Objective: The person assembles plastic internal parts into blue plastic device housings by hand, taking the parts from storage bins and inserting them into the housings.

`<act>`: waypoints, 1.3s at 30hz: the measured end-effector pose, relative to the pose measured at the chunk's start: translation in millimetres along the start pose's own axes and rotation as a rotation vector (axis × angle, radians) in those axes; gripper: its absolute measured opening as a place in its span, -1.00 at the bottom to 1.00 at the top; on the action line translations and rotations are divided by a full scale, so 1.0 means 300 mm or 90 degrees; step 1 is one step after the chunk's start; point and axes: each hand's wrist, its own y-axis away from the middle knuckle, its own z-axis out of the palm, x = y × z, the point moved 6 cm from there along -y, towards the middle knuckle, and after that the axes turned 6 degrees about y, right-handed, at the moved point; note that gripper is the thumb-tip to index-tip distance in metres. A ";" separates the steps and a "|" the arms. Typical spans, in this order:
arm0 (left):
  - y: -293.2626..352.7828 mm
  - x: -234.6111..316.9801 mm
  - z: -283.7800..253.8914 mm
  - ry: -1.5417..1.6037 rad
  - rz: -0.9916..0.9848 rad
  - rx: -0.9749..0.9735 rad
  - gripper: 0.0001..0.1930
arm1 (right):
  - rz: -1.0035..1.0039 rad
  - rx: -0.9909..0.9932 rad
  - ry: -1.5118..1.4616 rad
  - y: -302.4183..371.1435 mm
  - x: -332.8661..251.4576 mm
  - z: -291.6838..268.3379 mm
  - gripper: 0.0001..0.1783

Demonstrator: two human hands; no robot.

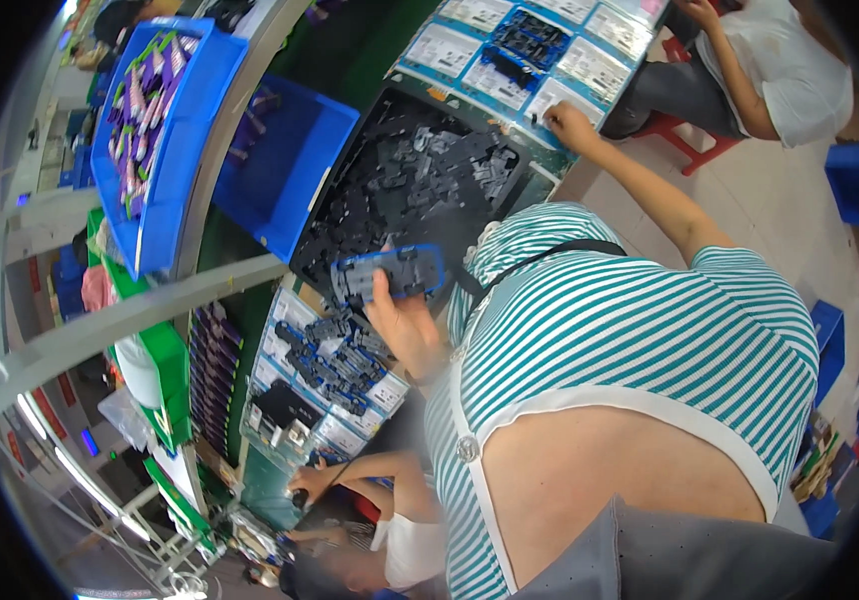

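My left hand [408, 325] grips a grey toy car chassis with a blue rim [412, 272], its thumb lying across the face turned up. The chassis is just over the near edge of a black tray [375, 120] full of loose dark grey plastic parts. Farther right, my right hand [574, 128] is closed, its fingertips low over a white printed sheet [562, 98] on the bench. Whatever lies in those fingertips is too small to make out. Beyond them, a cluster of black and blue chassis [525, 45] rests on the sheets.
A blue bin [285, 160] adjoins the tray, and a raised blue bin [115, 225] holds purple and white pieces. More chassis [335, 360] lie to the left, near a co-worker's hand [308, 482]. Another person [790, 75] sits at the upper right. A metal bar [140, 325] crosses the left side.
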 end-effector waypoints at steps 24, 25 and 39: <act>0.046 0.123 0.145 0.001 0.237 -0.059 -0.60 | 0.004 -0.514 -0.818 0.029 -1.242 -0.376 -0.51; 0.059 0.127 0.157 -0.040 0.278 -0.044 -0.58 | 0.003 -0.515 -0.819 0.032 -1.242 -0.376 -0.51; 0.030 0.176 0.139 -0.002 0.302 -0.046 -0.64 | -0.029 -0.451 -0.807 0.046 -1.212 -0.404 -0.50</act>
